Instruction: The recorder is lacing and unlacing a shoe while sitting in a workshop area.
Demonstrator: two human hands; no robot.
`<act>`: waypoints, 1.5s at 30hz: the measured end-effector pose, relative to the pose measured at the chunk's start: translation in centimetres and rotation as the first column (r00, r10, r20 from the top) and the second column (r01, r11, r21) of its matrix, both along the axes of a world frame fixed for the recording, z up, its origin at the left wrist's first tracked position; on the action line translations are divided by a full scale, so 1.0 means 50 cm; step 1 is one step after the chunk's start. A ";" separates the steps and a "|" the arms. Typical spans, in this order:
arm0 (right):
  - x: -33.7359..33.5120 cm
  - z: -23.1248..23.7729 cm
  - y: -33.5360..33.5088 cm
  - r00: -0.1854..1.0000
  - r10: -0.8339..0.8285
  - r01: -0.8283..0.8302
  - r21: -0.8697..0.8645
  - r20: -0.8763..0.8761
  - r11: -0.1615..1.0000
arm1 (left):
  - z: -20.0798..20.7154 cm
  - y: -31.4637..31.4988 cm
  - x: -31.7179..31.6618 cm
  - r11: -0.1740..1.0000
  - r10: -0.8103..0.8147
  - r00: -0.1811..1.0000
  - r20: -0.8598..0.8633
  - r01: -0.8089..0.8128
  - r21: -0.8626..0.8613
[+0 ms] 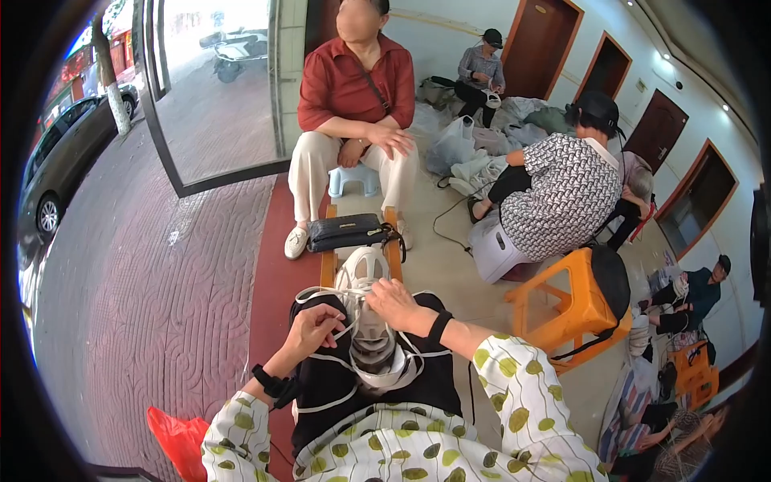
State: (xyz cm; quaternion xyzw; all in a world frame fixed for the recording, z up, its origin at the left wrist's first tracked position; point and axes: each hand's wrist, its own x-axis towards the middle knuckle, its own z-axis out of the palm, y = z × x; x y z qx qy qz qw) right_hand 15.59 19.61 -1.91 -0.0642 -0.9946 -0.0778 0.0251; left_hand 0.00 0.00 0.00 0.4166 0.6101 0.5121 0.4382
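A white sneaker rests between my knees, its toe pointing away from me and its heel opening toward my body. White shoelaces loop loosely over its front and out to the left. Beside the shoe, my left hand is closed, thumb and forefinger pinched on a lace. My right hand lies over the laced part from the right, its fingers bent together on a lace; the fingertips are partly hidden. Both my wrists wear black bands.
Just past the shoe, a black handbag lies on a wooden frame. A person in a red shirt sits facing me. An orange stool stands at right, near a seated co-worker. A red plastic bag is at lower left.
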 end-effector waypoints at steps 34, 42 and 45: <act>0.005 0.038 0.002 0.942 -0.287 0.056 -0.763 -0.173 0.644 | 0.003 0.002 0.004 0.997 0.072 0.996 -0.054 -0.072 0.005; 0.009 0.035 -0.011 0.945 -0.299 0.129 -0.689 -0.133 0.714 | 0.004 0.007 0.010 0.997 0.077 0.996 -0.044 -0.077 0.016; 0.013 0.048 -0.009 0.967 -0.209 0.058 -0.680 -0.142 0.731 | -0.007 0.005 0.006 0.998 0.059 0.997 -0.051 -0.059 -0.007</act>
